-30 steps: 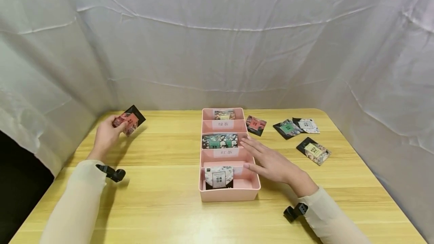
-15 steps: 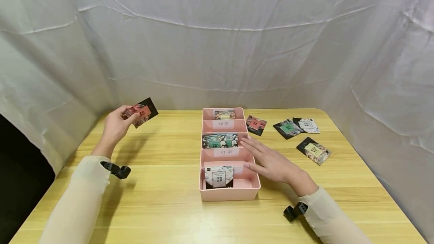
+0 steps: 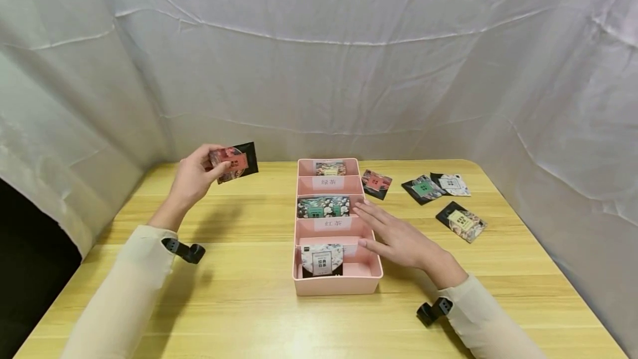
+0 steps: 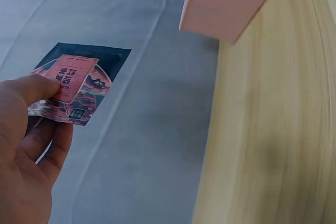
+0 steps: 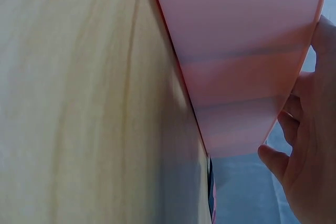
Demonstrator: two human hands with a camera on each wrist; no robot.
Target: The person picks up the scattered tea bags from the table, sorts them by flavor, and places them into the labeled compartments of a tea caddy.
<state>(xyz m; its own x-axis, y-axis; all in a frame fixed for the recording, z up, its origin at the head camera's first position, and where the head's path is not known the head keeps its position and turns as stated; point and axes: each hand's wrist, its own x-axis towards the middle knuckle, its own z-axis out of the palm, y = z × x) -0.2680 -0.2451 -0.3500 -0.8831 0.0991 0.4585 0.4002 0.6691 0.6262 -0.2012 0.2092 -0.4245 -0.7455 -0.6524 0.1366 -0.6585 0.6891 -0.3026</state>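
Note:
My left hand [image 3: 193, 179] pinches a tea sachet with a red label [image 3: 239, 163] by one end, thumb on its printed face, held up left of the pink divided box [image 3: 336, 287]. In the left wrist view the sachet [image 4: 86, 95] shows red floral print and a black end. My right hand [image 3: 399, 241] rests its nearly straight fingers along the box's right rim. Inside the box are a yellow-labelled sachet [image 3: 330, 169] at the back, green-labelled sachets [image 3: 324, 208] in the middle and a white-labelled sachet [image 3: 322, 262] in front.
Right of the box lie another red-labelled sachet [image 3: 377, 183], a green-labelled one [image 3: 422, 189], a white-labelled one [image 3: 453, 184] partly overlapped by it, and a yellow-labelled one [image 3: 462, 222]. Grey cloth [image 3: 319, 87] hangs behind and beside the wooden table [image 3: 239, 303].
My left hand has carried the red-labelled sachet rightward and up, toward the box, turning it flatter. My right hand and the box have stayed put.

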